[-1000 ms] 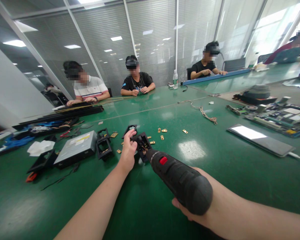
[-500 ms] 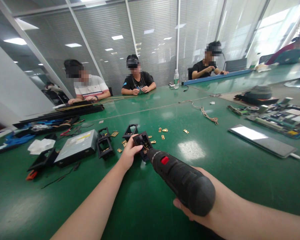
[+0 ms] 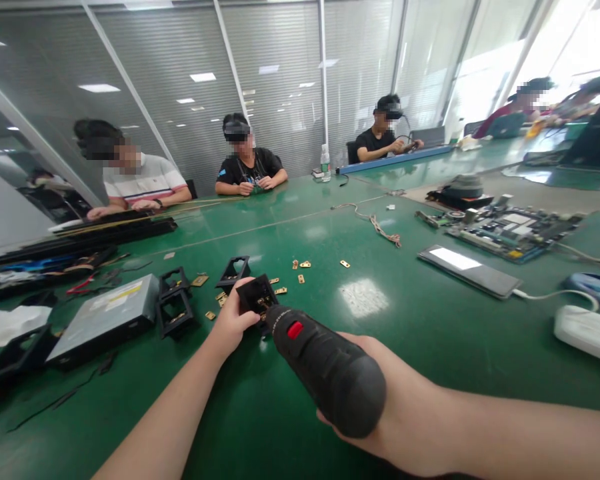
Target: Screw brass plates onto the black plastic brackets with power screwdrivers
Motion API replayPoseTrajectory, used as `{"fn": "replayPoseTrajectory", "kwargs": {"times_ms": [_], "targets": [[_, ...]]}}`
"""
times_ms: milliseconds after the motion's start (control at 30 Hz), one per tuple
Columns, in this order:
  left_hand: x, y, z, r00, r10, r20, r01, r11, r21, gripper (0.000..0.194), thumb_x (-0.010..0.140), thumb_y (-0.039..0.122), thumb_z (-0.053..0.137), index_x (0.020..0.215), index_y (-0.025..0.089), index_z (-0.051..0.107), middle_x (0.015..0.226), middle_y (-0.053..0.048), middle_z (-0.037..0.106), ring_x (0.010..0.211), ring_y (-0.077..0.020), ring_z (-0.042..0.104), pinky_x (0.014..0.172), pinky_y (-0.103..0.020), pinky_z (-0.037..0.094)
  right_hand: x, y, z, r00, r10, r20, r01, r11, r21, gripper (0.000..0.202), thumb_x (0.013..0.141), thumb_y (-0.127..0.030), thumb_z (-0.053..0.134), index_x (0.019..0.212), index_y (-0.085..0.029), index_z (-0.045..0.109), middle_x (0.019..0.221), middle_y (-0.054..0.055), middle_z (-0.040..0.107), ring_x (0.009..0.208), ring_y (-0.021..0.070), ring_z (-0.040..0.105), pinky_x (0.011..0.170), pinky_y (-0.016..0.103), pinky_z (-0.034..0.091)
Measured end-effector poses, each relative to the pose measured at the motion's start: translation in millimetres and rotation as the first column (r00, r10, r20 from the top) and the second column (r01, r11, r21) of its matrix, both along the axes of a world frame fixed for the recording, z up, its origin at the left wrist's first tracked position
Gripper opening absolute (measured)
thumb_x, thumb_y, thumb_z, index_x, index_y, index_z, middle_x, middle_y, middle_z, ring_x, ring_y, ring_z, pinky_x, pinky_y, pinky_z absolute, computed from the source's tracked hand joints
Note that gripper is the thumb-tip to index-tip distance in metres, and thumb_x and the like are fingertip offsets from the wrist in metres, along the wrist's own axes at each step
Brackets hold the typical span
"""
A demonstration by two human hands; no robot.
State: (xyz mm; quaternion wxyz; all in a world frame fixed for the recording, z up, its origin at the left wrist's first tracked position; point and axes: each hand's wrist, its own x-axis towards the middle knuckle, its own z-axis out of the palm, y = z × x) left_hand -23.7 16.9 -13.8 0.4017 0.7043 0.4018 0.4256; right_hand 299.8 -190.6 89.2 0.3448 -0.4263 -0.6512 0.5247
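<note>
My left hand is closed around the side of a small black plastic housing, thumb near its open face, where bits of brass show inside. The housing sits tilted just ahead of my left fingers. My right hand is wrapped around a black power screwdriver with a red switch; its nose points into the housing, though I cannot tell whether the bit is touching a screw.

Just beyond my left hand stands an empty black frame, with small brass plates scattered past the housing on the green table. To the left of my left hand are two more black frames, touching each other, and then a silver optical drive. Ahead and to the right of my right hand lie a phone on a white cable and, farther off, a circuit board. Well beyond both hands, co-workers sit across the table.
</note>
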Motion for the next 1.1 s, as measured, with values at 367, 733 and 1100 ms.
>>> {"fn": "replayPoseTrajectory", "kwargs": {"times_ms": [367,733,1100], "targets": [[7,-4,5.3,0.998,0.06,0.027,-0.057,0.994,-0.095,0.08,0.073,0.037,0.087,0.151,0.027,0.071,0.141,-0.011,0.088,0.136,-0.045,0.083,0.129,-0.067,0.064,-1,1,9.9,0.995,0.026,-0.097,-0.032,0.998,-0.057,0.038,0.081,-0.01,0.091,0.105,-0.026,0.067,0.091,-0.005,0.065,0.079,0.0172,0.053,0.072,0.031,0.052],[8,-4,2.2,0.997,0.075,0.03,-0.072,0.994,-0.086,0.079,0.075,0.038,0.089,0.151,0.026,0.071,0.145,-0.012,0.088,0.139,-0.0451,0.083,0.128,-0.066,0.066,-5,-1,15.5,0.99,0.035,-0.133,-0.039,0.999,-0.024,0.038,0.077,-0.011,0.087,0.104,-0.026,0.065,0.086,-0.007,0.06,0.075,0.0146,0.045,0.069,0.029,0.052],[13,-8,8.8,0.998,0.064,0.023,-0.062,0.996,-0.066,0.074,0.075,0.037,0.087,0.148,0.027,0.074,0.137,-0.01,0.088,0.134,-0.044,0.082,0.126,-0.064,0.066,14,-1,-0.3,0.991,0.0,-0.133,-0.021,0.987,-0.157,0.202,0.047,-0.076,0.135,0.209,-0.028,0.023,0.147,0.019,0.087,0.137,0.05,0.085,0.12,0.062,0.07]]}}
